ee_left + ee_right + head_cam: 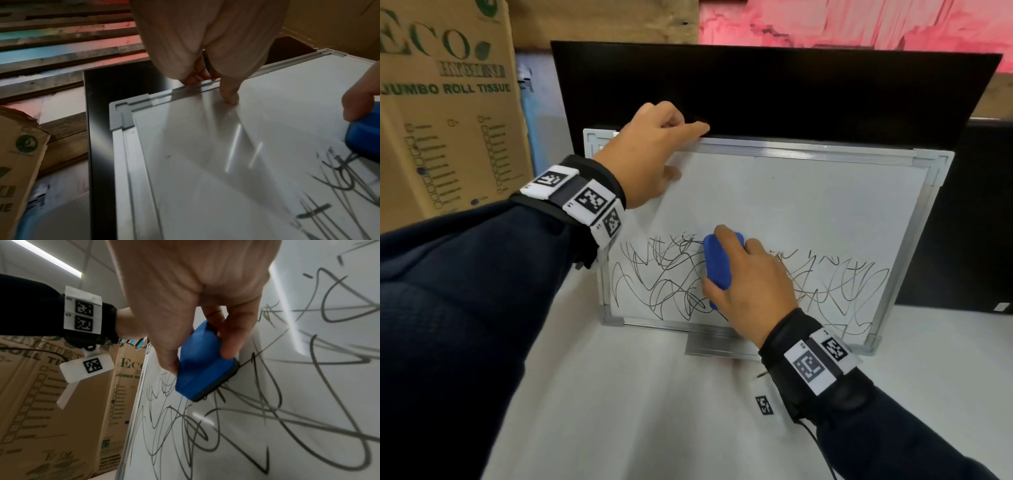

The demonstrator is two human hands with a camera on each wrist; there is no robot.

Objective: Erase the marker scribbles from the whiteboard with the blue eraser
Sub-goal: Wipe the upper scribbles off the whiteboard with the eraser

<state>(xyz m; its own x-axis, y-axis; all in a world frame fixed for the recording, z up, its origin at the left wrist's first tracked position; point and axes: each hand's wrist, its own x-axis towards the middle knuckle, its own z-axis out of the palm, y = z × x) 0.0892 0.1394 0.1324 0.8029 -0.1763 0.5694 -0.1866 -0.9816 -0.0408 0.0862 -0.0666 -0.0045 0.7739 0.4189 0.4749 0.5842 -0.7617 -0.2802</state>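
White worktop w/ whiteboard (808,205) propped upright: your left hand (650,154) grips its top edge, right hand (750,277) clasps eraser (717,263) mid-scribbles (661,277), so press flat, sweep overlapping rows.

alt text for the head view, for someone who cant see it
The right hand presses a blue eraser onto black scribbles across the lower half of a propped-up whiteboard. The left hand grips the board's top edge; a cardboard box stands left.
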